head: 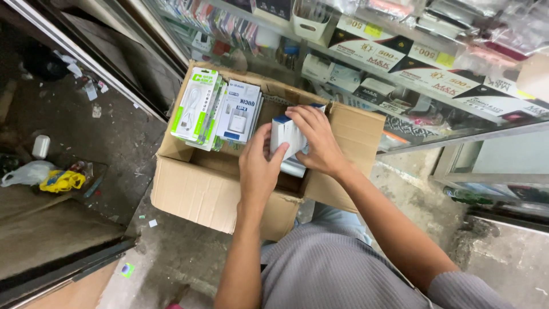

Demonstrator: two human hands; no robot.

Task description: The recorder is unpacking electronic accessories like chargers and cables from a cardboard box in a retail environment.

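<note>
Seen from above, a person crouches over an open cardboard box (pixel 200 191) on a concrete floor (pixel 171 252), beside a glass display case (pixel 457 109) full of packaged goods. Both hands meet over the middle of the box. The left hand (pixel 258 166) is closed around the near side of a small white box with a blue top (pixel 284 134), thumb pressed to its front. The right hand (pixel 314 140) is clamped over its far side and top, fingers spread. The small box stands upright, just above other packs inside the carton. White-and-green cable packs (pixel 194 106) and a white charger pack (pixel 240 114) stand in a row along the carton's far left wall. It looks like a sorting or stocking step, with the small box mid-handling. Any next move calls for a steady two-handed grip and care not to knock over the standing packs.
</note>
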